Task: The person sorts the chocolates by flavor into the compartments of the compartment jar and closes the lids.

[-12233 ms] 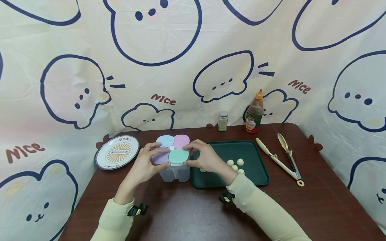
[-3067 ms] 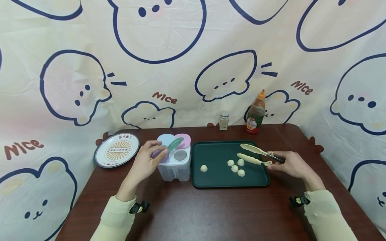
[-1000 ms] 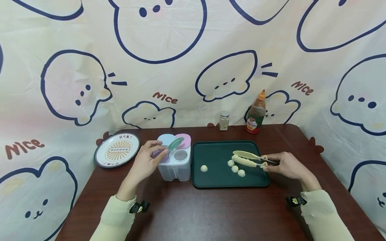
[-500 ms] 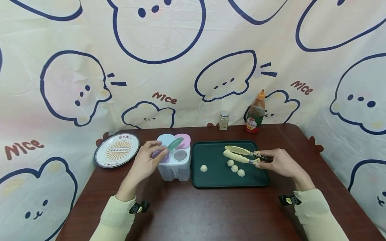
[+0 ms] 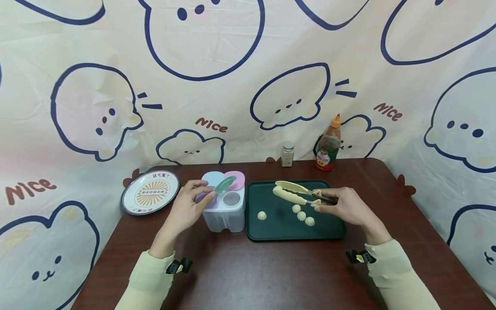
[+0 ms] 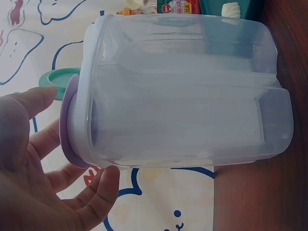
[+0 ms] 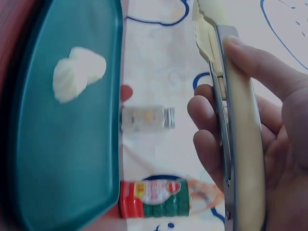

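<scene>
At the plastic container (image 5: 228, 221), my left hand (image 5: 187, 206) pinches the raised round green lid (image 5: 225, 185) at its edge. A round opening (image 5: 231, 199) shows below it. Blue and pink lids lie shut behind, and the purple lid (image 6: 71, 122) sits beside my fingers in the left wrist view. My right hand (image 5: 345, 206) grips a pair of tongs (image 5: 290, 196) with cream tips and handles, held over the dark green tray (image 5: 325, 230). A small pale swirled ball (image 5: 277, 190) appears between the tong tips. Several similar balls (image 5: 301, 216) lie on the tray.
A plate (image 5: 150, 193) with printed lettering leans at the back left. A small glass jar (image 5: 287, 154) and a squeeze bottle of sauce (image 5: 327, 146) stand behind the tray. The printed cloth backdrop (image 5: 232, 103) rises behind the brown table (image 5: 248, 275).
The tongs closed round one ball of the group and carried it left and away from the others. Earlier, both hands were on the container with every lid shut. Recently the left hand stays put.
</scene>
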`<action>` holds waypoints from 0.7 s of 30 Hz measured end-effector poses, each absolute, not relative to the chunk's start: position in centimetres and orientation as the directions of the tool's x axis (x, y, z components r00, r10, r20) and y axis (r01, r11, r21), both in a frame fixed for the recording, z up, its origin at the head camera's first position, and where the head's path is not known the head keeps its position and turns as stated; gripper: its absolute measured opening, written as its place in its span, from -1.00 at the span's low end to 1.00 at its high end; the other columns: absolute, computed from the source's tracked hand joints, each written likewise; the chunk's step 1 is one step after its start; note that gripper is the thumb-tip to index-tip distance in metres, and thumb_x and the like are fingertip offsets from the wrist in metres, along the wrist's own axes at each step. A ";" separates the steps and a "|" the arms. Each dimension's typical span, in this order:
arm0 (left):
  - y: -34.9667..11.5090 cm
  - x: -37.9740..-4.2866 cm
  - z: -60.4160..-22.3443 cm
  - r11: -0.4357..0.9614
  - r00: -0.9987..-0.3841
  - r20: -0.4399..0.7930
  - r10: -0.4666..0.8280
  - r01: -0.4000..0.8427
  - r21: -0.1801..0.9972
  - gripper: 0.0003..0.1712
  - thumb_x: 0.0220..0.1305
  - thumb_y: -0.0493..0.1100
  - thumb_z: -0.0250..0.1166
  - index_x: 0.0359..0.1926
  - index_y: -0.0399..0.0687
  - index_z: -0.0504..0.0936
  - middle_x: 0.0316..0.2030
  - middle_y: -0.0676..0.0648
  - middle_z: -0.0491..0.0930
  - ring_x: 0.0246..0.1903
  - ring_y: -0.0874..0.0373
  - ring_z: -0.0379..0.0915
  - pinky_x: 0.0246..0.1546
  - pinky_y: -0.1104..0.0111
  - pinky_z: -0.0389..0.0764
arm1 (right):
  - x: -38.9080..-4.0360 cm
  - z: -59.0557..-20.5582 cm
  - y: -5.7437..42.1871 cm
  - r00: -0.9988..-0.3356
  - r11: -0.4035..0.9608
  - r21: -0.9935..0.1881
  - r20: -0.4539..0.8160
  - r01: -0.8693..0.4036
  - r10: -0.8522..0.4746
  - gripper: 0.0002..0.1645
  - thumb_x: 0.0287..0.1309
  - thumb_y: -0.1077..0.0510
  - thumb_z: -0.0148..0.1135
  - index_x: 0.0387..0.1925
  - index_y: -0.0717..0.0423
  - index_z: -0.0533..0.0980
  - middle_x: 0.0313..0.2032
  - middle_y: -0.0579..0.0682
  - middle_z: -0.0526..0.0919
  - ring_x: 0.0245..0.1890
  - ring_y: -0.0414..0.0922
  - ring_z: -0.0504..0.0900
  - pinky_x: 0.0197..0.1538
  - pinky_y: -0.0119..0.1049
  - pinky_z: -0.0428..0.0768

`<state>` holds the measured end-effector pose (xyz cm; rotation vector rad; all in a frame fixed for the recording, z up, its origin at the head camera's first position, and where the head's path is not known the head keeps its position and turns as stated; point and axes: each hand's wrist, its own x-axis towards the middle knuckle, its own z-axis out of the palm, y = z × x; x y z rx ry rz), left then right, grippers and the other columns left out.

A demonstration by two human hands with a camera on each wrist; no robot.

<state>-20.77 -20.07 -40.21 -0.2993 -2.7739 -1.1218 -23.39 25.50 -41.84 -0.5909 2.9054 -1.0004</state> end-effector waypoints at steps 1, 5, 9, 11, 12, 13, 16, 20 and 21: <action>-20.1 -20.8 -40.2 0.703 -0.971 0.197 0.133 0.233 0.672 -0.52 0.39 0.20 0.20 0.05 -0.02 0.72 0.28 -0.15 0.43 0.31 -0.18 0.21 0.29 -0.21 0.27 | -23.3 -41.7 25.2 -0.928 0.720 -0.601 0.109 -0.346 -0.355 -0.42 0.04 -0.18 0.48 0.08 -0.07 0.65 -0.47 -0.19 0.65 -0.48 -0.20 0.52 -0.49 -0.38 0.43; -20.1 -20.8 -40.2 0.705 -0.971 0.199 0.132 0.234 0.670 -0.53 0.39 0.20 0.20 0.05 -0.02 0.72 0.28 -0.14 0.43 0.32 -0.18 0.21 0.29 -0.21 0.26 | -23.1 -41.2 24.0 -0.926 0.702 -0.622 0.110 -0.347 -0.361 -0.44 0.05 -0.15 0.49 0.09 -0.06 0.65 -0.51 -0.19 0.62 -0.50 -0.20 0.51 -0.51 -0.40 0.41; -20.1 -20.8 -40.2 0.705 -0.971 0.201 0.132 0.234 0.669 -0.53 0.39 0.20 0.20 0.04 -0.01 0.72 0.28 -0.15 0.43 0.31 -0.17 0.21 0.29 -0.21 0.27 | -22.9 -40.8 23.0 -0.921 0.689 -0.629 0.123 -0.361 -0.371 -0.44 0.05 -0.10 0.50 0.10 -0.05 0.64 -0.51 -0.19 0.62 -0.51 -0.22 0.51 -0.52 -0.41 0.39; -20.1 -20.8 -40.2 0.704 -0.971 0.200 0.132 0.234 0.671 -0.53 0.39 0.20 0.20 0.05 -0.01 0.72 0.28 -0.15 0.43 0.31 -0.17 0.21 0.29 -0.20 0.26 | -22.8 -40.6 22.4 -0.915 0.681 -0.629 0.134 -0.376 -0.382 -0.45 0.05 -0.10 0.50 0.08 -0.04 0.65 -0.52 -0.18 0.61 -0.51 -0.24 0.51 -0.52 -0.41 0.39; -20.0 -20.8 -40.2 0.703 -0.971 0.199 0.133 0.234 0.671 -0.53 0.39 0.20 0.20 0.05 -0.01 0.72 0.28 -0.14 0.43 0.31 -0.17 0.22 0.29 -0.20 0.26 | -22.7 -40.5 22.2 -0.911 0.676 -0.629 0.142 -0.385 -0.387 -0.46 0.06 -0.11 0.49 0.07 -0.02 0.65 -0.52 -0.18 0.61 -0.52 -0.24 0.51 -0.53 -0.41 0.39; -20.0 -20.8 -40.2 0.703 -0.971 0.199 0.133 0.234 0.671 -0.53 0.39 0.20 0.20 0.05 -0.01 0.72 0.28 -0.15 0.43 0.30 -0.17 0.22 0.29 -0.20 0.27 | -22.7 -40.4 21.9 -0.909 0.673 -0.627 0.149 -0.391 -0.390 -0.45 0.06 -0.11 0.49 0.08 -0.02 0.65 -0.52 -0.19 0.61 -0.52 -0.25 0.50 -0.53 -0.42 0.39; -20.0 -20.8 -40.2 0.703 -0.972 0.196 0.133 0.231 0.673 -0.52 0.38 0.20 0.20 0.05 -0.01 0.72 0.28 -0.14 0.43 0.30 -0.16 0.21 0.29 -0.20 0.27 | -22.6 -40.1 21.1 -0.902 0.663 -0.628 0.167 -0.408 -0.398 -0.44 0.06 -0.13 0.48 0.08 -0.01 0.65 -0.55 -0.19 0.60 -0.55 -0.26 0.49 -0.54 -0.42 0.36; -20.1 -20.8 -40.2 0.704 -0.972 0.196 0.132 0.231 0.671 -0.53 0.38 0.20 0.20 0.04 -0.02 0.72 0.28 -0.14 0.43 0.30 -0.16 0.21 0.28 -0.19 0.27 | -22.5 -39.7 19.9 -0.893 0.652 -0.625 0.184 -0.430 -0.411 -0.42 0.06 -0.15 0.48 0.10 -0.03 0.64 -0.55 -0.20 0.60 -0.57 -0.26 0.47 -0.55 -0.41 0.35; -20.1 -20.8 -40.2 0.704 -0.971 0.197 0.133 0.232 0.671 -0.53 0.38 0.20 0.20 0.04 -0.02 0.72 0.27 -0.14 0.43 0.30 -0.16 0.22 0.28 -0.19 0.27 | -22.4 -39.7 19.6 -0.890 0.650 -0.623 0.187 -0.435 -0.417 -0.42 0.06 -0.15 0.48 0.10 -0.04 0.64 -0.55 -0.20 0.59 -0.58 -0.26 0.47 -0.54 -0.41 0.35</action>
